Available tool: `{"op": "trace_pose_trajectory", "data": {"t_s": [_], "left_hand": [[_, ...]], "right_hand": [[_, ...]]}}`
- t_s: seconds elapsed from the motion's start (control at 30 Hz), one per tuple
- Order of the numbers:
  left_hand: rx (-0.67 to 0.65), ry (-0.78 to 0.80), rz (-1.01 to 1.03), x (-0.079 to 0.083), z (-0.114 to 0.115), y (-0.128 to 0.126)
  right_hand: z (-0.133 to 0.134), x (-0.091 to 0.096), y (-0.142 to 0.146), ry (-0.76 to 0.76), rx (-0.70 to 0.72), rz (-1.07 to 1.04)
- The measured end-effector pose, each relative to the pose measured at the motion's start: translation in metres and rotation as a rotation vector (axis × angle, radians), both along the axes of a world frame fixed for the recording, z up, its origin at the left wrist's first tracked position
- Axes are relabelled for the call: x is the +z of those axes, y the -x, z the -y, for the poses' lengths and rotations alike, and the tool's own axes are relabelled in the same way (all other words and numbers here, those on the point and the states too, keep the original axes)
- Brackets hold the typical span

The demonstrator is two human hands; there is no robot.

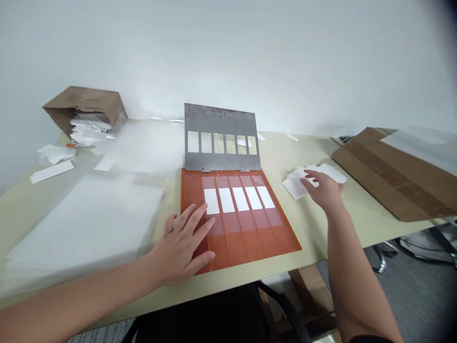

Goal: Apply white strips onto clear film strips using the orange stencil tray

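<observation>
My left hand (185, 240) lies spread over the left part of an orange-red board (246, 247), its fingertips close to the leftmost white label. Across the board sits a row of several white rectangular labels (241, 199), over strips of clear film. A grey metal plate (221, 119) with several rectangular cut-outs is hinged to the board's back edge and stands raised. Off to the right, my right hand (324, 188) is above a loose pile of white paper slips (296, 183), thumb and fingers bent but apart. No slip shows clearly between them.
A stack of translucent sheets (89, 214) covers the table's left side. Behind it, an open cardboard box (114, 102) spills white papers, with loose slips (53, 171) nearby. At right lies a large cardboard box (396, 181) with clear film on top. A wall stands behind the table.
</observation>
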State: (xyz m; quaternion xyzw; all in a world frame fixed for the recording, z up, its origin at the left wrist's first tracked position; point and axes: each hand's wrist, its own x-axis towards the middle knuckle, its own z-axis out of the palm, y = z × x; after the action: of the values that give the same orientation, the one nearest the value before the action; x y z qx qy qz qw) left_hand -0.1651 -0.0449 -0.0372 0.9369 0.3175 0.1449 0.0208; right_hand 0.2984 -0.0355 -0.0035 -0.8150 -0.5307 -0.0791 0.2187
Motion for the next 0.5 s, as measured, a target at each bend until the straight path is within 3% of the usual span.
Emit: {"op": "trace_pose_trajectory", "data": {"t_s": [0.1, 0.2, 0.33, 0.5], "left_hand": [[-0.024, 0.012, -0.016, 0.004, -0.003, -0.002], [-0.046, 0.038, -0.037, 0.014, -0.010, -0.010], [-0.006, 0.073, -0.013, 0.030, -0.022, -0.028], [0.042, 0.109, 0.042, 0.036, -0.037, -0.031]], "right_hand": [[0.009, -0.004, -0.001, -0.097, -0.012, -0.031], [0.009, 0.006, 0.018, -0.151, 0.083, -0.051], [0.000, 0.038, 0.066, -0.209, 0.376, -0.125], [-0.013, 0.074, 0.134, -0.125, 0.798, -0.131]]}}
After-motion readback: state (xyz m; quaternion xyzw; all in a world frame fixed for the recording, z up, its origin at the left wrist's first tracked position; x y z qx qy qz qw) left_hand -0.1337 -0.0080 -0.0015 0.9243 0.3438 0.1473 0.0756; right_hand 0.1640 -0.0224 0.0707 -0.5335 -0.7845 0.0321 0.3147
